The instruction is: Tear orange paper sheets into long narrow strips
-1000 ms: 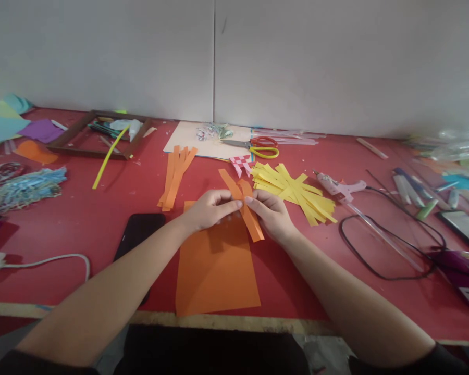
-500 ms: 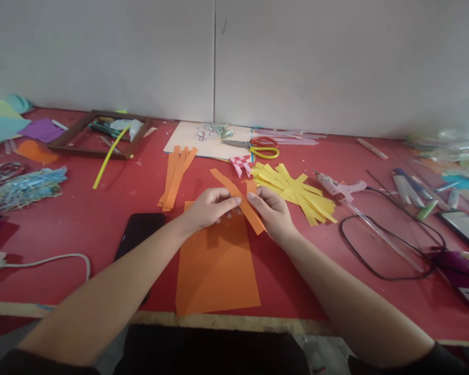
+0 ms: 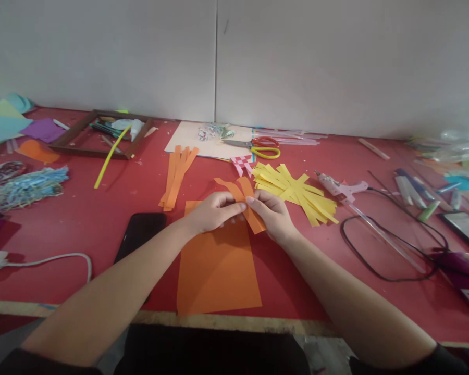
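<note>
Both my hands pinch orange paper strips (image 3: pixel 255 219) above the red table. My left hand (image 3: pixel 218 211) has its thumb on the strips from the left. From the right, my right hand (image 3: pixel 272 211) presses its thumb on them. The upper ends of the strips fan apart and curl a little; fingers hide parts of them. Below lies an orange paper sheet (image 3: pixel 219 276), partly under my left hand. More orange strips (image 3: pixel 176 177) lie in a bunch beyond my left hand. A pile of yellow paper strips (image 3: pixel 297 192) is just past my right hand.
Scissors (image 3: pixel 258 147) and a pink woven paper piece (image 3: pixel 242 164) lie behind my hands. A glue gun (image 3: pixel 340 187) with a looping cord is at right. At left are a black phone (image 3: pixel 140 237), a brown frame (image 3: pixel 89 152) and a white cable (image 3: pixel 54 256).
The strip at my right hand has come against the one in my left hand, and their upper ends now stand closer together. My hands have drawn slightly nearer each other.
</note>
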A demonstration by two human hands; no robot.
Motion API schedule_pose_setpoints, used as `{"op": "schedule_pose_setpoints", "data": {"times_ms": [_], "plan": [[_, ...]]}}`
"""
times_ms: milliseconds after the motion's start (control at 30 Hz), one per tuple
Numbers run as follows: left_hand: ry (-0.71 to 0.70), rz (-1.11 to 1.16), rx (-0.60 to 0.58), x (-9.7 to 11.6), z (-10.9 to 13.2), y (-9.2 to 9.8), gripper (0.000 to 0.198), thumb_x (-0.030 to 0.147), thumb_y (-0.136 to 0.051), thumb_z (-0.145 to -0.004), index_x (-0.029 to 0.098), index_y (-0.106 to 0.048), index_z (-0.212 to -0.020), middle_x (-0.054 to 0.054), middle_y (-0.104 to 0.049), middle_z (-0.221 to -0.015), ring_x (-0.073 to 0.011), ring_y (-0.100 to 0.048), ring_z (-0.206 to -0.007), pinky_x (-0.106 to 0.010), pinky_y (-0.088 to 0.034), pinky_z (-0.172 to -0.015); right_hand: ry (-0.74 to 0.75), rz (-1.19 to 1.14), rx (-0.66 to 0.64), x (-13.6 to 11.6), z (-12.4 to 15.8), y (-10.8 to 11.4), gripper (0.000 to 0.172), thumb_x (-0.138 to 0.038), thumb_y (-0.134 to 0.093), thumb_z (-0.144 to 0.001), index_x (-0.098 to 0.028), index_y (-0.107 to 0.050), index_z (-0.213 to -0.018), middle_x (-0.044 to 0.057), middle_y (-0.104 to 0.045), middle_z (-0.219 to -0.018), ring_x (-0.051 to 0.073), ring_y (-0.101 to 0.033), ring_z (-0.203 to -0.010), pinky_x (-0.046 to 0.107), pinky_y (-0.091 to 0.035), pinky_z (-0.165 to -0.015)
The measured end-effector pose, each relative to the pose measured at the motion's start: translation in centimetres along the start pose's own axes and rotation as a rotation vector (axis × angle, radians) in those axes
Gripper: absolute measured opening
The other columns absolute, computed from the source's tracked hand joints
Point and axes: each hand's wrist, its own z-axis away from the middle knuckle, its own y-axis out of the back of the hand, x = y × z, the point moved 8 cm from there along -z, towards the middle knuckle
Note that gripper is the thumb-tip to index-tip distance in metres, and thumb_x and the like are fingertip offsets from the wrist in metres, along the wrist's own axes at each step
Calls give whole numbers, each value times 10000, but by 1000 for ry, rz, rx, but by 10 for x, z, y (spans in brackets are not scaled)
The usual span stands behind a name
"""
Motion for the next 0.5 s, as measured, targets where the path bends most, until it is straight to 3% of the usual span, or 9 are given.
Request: {"op": "schedule_pose_setpoints", "data": {"times_ms": [200,367,500], "plan": [[-68,58,-22,4,-1,-1,288,441,-664,-838,155,-645,-857,-18,-660,-767,-71,-506,-539,-194,-356,-433,55,116,113,-4,1,10,425,-587,-679,-823,-229,-508,-670,-21,-538,-600,134,-494,-570,274,-399,-523],[-36,77,24,4,-1,4,337,475,-704,-790,146,-644,-828,-36,-683,-762,-61,-472,-473,-209,-345,-424,72,103,194,-6,0,16,450,-610,-686,-805,-233,-489,-657,-18,-528,-601,132,-484,-557,275,-393,-510],[-38,48,24,4,0,4,352,501,-672,-818,152,-629,-791,-34,-674,-757,-69,-501,-503,-211,-361,-442,23,59,154,-2,-2,13,450,-636,-692,-784,-236,-519,-674,-20,-528,-595,135,-495,-549,277,-402,-507]]}}
